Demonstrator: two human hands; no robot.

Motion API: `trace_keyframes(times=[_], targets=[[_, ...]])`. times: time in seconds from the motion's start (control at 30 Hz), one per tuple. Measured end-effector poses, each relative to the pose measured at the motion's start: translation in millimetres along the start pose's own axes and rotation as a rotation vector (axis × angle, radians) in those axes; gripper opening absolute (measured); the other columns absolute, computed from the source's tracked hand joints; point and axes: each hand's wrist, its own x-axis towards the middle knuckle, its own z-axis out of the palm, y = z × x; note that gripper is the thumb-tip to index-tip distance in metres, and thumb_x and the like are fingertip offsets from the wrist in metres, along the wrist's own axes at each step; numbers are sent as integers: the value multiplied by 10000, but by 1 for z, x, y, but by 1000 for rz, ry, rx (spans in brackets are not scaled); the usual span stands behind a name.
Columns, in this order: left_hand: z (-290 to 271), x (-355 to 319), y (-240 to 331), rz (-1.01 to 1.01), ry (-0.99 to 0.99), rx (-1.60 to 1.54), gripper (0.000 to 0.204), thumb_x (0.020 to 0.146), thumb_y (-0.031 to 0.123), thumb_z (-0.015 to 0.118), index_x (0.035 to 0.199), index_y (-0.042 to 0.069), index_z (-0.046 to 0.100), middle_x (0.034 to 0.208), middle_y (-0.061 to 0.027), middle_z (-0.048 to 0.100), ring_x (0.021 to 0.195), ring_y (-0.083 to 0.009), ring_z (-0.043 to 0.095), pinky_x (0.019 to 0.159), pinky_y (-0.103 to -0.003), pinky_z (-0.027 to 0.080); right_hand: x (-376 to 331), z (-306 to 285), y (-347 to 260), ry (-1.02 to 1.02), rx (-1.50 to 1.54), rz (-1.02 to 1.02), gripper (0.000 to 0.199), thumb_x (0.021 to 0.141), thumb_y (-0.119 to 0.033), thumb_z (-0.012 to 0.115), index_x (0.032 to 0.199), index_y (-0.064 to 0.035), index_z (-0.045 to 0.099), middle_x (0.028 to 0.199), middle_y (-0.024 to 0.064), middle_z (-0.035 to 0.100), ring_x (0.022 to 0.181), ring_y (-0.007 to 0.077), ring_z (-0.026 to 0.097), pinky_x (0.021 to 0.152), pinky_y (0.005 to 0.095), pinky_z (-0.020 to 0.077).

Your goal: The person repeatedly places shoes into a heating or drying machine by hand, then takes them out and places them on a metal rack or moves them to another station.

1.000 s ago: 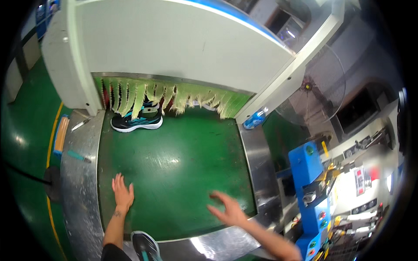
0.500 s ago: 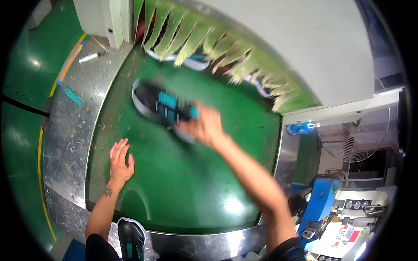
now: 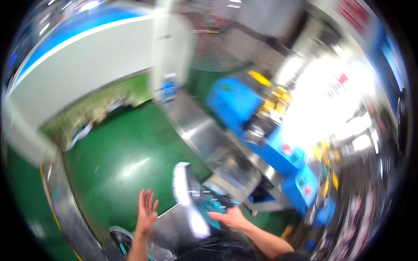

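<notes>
Two hands show, set well apart, with a shoe between them. The right hand (image 3: 233, 217) grasps this black and teal shoe (image 3: 213, 204), its thumb lying on the upper; the other fingers are mostly hidden. The shoe is tilted on its side, its white sole turned toward the left hand (image 3: 148, 213), which holds nothing, its fingers loosely spread and pointing away from the person. A second shoe (image 3: 119, 237), dark with a pale rim, sits just left of the left wrist, partly cut off by the forearm.

Ahead of the left hand stretches a green desk (image 3: 126, 152) with a shiny metal border (image 3: 198, 135). At its far side, a ragged green curtain (image 3: 139, 89) hangs below a white panel (image 3: 87, 69), and a blurred shoe (image 3: 80, 135) shows under the fringe. A blue bottle (image 3: 169, 91) stands beyond both hands, near the curtain's right end. Ahead and to the right of the right hand is a blue machine (image 3: 237, 102) with coloured buttons.
</notes>
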Motion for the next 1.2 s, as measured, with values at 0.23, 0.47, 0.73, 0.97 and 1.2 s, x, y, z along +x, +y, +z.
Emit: trace_keyframes(times=[0.23,0.47,0.73,0.97,1.2], targets=[[184,-7,39,-40,-395,136,708,772,223,655,1321,13,260,1256,-164,405,1141,-248,444,923,-365,405,-80,-52,-21,95,485,-795,748,754,-295,725,1336,-11,351,1302,134,431,1171,188,425,1023,338,312],[298,-105,-153,-242,-501,470,330,881,231,474,1130,16,492,966,-108,541,866,-225,541,720,-381,472,-207,-170,187,354,825,-325,629,758,-225,722,1281,-31,433,1167,59,518,1091,170,465,961,314,350],[637,-146,-213,-286,-1108,413,719,793,48,666,1350,-11,215,1395,-201,334,1278,-280,367,1034,-396,345,-401,-324,313,1345,1197,-211,482,728,-112,606,1166,-1,434,1052,115,560,921,198,580,772,321,487],[849,-78,-402,237,-819,1220,810,681,245,717,1270,-80,267,1150,-299,477,1080,-386,498,931,-418,418,-459,-306,313,1403,1323,155,515,698,-73,628,1185,-19,471,1067,90,558,933,190,561,810,307,461],[855,-27,-394,-91,-1035,1018,487,705,127,676,1139,-22,514,1105,-196,572,983,-285,581,817,-381,483,-448,-322,302,1388,1079,-100,566,650,-33,650,1190,-6,483,986,42,554,866,151,529,772,284,450]])
